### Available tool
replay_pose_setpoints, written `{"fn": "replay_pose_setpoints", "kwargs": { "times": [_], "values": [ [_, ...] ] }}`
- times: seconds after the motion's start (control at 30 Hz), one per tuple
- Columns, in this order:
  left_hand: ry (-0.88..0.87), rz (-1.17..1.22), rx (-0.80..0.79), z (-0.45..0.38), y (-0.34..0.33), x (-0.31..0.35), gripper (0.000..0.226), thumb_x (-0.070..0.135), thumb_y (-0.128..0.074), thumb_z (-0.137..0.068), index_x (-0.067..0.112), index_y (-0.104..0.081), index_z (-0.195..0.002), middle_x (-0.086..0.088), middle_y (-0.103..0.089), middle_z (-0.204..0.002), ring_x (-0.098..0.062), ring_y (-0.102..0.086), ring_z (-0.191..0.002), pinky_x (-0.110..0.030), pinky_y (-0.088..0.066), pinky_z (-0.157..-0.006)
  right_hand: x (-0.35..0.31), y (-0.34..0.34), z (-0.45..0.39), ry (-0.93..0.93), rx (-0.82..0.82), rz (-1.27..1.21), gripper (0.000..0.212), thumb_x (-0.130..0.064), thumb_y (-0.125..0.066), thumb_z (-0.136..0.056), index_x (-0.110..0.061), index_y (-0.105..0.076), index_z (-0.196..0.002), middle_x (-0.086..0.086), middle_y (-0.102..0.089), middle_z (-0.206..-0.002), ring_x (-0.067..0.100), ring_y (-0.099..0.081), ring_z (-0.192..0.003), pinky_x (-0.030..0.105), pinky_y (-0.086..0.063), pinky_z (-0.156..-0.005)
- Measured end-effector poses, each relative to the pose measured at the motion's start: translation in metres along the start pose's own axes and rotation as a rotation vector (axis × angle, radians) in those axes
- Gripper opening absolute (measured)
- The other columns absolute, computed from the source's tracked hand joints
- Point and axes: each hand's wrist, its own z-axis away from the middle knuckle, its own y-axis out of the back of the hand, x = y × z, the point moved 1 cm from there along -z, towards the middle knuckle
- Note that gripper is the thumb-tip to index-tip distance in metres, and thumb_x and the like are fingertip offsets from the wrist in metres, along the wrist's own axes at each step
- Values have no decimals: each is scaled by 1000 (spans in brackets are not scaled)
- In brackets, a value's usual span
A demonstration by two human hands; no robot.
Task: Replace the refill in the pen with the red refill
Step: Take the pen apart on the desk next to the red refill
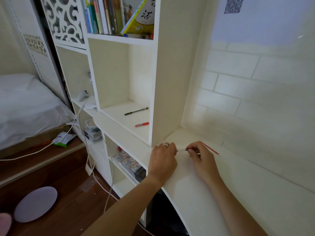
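Observation:
Both hands meet over the far left corner of the white desk. My left hand, with a ring on one finger, and my right hand each pinch one end of a pale, clear pen held level between them. Most of the pen is hidden by my fingers. A thin red refill lies on the desk just beyond my right hand, slanting towards the wall.
In the open shelf cubby to the left lie a black pen and a short red pen. Books stand on the shelf above. Lower shelves hold boxes. Cables run across the wooden floor beside a bed.

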Motion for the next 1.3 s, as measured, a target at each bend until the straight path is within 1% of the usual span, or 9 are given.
{"fn": "replay_pose_setpoints", "kwargs": {
  "times": [0.17, 0.27, 0.47, 0.77, 0.87, 1.03, 1.13, 1.23, 1.3],
  "values": [
    [-52, 52, 25, -2, -1, 2, 15, 38, -45, -98, 23, -46, -95, 4, -58, -74, -19, -54, -63, -33, -46, -63, 1, 1, 1, -22, -3, -67, 21, -7, -59, -96, -27, -63, -92, -11, -72, -86, 6, -70, -76, 14, -51, -72],
    [-85, 23, 14, -1, -1, 2, 11, 27, -50, -100, 21, -46, -93, 0, -53, -74, -24, -51, -58, -36, -46, -56, 2, 2, 2, -44, -13, -85, 24, -4, -58, -96, -27, -62, -92, -7, -73, -86, 10, -72, -78, 28, -56, -78],
    [-27, -2, -19, -2, -2, 1, 18, 7, -43, -92, 14, -53, -80, -5, -55, -77, -27, -50, -62, -35, -37, -57, 0, 1, 2, -13, -39, -56, 29, -1, -59, -93, -29, -63, -89, -12, -72, -87, 9, -72, -79, 27, -56, -80],
    [43, 11, -75, 1, -5, -2, 12, 21, -33, -104, 18, -41, -96, -4, -74, -92, -31, -66, -72, -43, -54, -63, 2, 3, 1, -18, 21, -89, 32, 0, -59, -92, -31, -62, -87, -12, -71, -87, 9, -71, -76, 14, -53, -74],
    [41, 14, -63, 2, -4, -1, 12, 21, -34, -103, 18, -40, -93, -3, -74, -92, -31, -65, -71, -41, -53, -62, 2, 3, 0, -72, 92, -116, 29, -4, -60, -92, -33, -62, -87, -13, -71, -87, 8, -70, -75, 13, -51, -70],
    [17, 14, 16, -1, -2, 3, 25, 20, -42, -102, 17, -38, -77, -2, -60, -65, -24, -49, -56, -37, -43, -56, -2, 5, 1, -42, 237, 17, 22, -4, -62, -88, -26, -64, -90, -11, -70, -87, 5, -65, -80, 16, -52, -71],
    [-14, -34, 37, -3, -3, 4, 22, 20, -46, -102, 18, -46, -80, 1, -59, -73, -21, -50, -67, -34, -43, -67, -13, 4, -7, 82, 273, 171, 18, -3, -61, -86, -20, -64, -91, -5, -64, -86, 5, -61, -77, 8, -45, -68],
    [-34, -64, 48, -3, -6, 1, 18, 21, -50, -101, 19, -53, -84, 3, -59, -80, -19, -49, -77, -32, -42, -73, -23, -4, -27, 85, 187, 262, 14, -3, -62, -82, -14, -66, -89, 1, -63, -82, 7, -58, -72, 11, -43, -66],
    [-45, -73, 42, -2, -6, 1, 16, 20, -51, -101, 19, -57, -86, 2, -58, -84, -19, -49, -81, -33, -43, -75, -26, -10, -46, 45, 42, 354, 12, -3, -62, -83, -9, -68, -91, 6, -67, -84, 18, -62, -76, 27, -52, -72]
  ]
}}
